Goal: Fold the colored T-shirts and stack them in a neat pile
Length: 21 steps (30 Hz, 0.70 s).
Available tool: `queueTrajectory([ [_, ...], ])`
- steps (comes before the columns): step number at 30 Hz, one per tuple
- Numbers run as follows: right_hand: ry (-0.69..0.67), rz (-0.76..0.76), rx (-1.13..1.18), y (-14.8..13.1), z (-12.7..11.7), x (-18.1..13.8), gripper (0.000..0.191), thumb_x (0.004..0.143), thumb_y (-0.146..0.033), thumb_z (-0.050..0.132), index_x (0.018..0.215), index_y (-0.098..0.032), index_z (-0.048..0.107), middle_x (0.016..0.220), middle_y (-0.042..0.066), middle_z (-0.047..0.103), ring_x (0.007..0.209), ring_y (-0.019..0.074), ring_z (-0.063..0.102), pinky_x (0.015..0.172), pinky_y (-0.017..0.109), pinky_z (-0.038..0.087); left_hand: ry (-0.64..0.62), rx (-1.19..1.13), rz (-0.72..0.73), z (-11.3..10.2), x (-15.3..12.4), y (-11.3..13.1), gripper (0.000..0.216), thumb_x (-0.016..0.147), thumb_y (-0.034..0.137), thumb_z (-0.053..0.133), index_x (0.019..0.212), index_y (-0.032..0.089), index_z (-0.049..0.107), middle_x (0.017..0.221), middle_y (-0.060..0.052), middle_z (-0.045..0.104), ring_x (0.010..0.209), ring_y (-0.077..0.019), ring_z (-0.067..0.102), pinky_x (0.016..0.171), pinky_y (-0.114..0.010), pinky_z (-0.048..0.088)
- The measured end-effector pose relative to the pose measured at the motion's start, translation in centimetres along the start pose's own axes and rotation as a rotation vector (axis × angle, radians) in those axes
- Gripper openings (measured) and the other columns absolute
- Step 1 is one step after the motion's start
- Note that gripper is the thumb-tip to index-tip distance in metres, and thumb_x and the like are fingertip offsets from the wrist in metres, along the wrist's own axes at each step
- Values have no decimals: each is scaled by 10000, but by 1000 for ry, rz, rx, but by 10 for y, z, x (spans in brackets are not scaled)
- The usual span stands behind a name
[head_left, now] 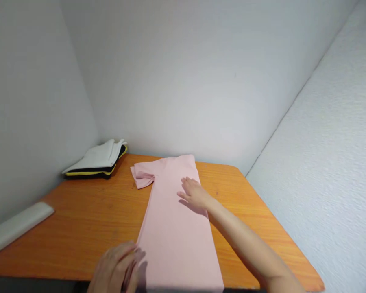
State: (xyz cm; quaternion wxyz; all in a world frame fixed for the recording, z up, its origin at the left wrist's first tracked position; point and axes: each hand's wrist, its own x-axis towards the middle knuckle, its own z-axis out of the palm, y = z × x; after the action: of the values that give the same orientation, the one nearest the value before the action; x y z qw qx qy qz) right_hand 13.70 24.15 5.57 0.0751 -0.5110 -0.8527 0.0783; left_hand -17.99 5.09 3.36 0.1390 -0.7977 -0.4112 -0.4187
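A pink T-shirt (177, 236) lies lengthwise on the wooden table, folded in half along its length, its sleeves together at the far left. Its near end reaches the table's front edge. My right hand (193, 193) is spread, palm down, over the upper right part of the shirt, with its shadow just below. At the lower left, my left hand (116, 266) is curled with its fingertips at the shirt's left edge, close to the near end. Those fingers appear closed on the fabric, though part of the grip is hidden.
A stack of folded clothes (96, 160), white on top with black and yellow beneath, sits at the table's back left corner. A long white object (20, 228) lies along the left edge. Pale walls (177, 81) border the wooden table (110, 211) at the back and sides.
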Motion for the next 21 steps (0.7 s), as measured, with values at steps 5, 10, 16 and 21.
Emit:
queueTrajectory([
  [5,46,147,9,-1,3,89,863,936,-641,295,1528,-33,139,1597,156,60,1472,263,-6,1179,411,49,-132,15,-272,30,96,-33,227,931,255,472,1136,197,552,1112,-97,640,1055,-254,600,954,-441,469],
  [10,21,129,-3,-5,31,122,865,934,-676,225,1525,-46,184,1595,144,76,1472,263,16,1176,407,31,-366,77,-313,79,156,-104,276,873,128,484,1128,183,574,1113,-100,629,1062,-240,578,920,-384,447],
  [16,39,132,-62,-4,49,125,931,894,-746,199,1530,-67,185,1594,132,76,1472,276,23,1174,434,9,-528,144,-226,113,184,-144,230,863,291,557,1033,170,655,1090,-140,632,1086,-287,556,968,-427,371],
  [21,54,124,-43,-2,50,127,982,864,-787,183,1530,-67,188,1595,129,66,1471,284,23,1175,439,3,-736,96,-202,112,177,-159,242,822,421,602,715,217,676,805,-56,685,851,-224,636,834,-329,422],
])
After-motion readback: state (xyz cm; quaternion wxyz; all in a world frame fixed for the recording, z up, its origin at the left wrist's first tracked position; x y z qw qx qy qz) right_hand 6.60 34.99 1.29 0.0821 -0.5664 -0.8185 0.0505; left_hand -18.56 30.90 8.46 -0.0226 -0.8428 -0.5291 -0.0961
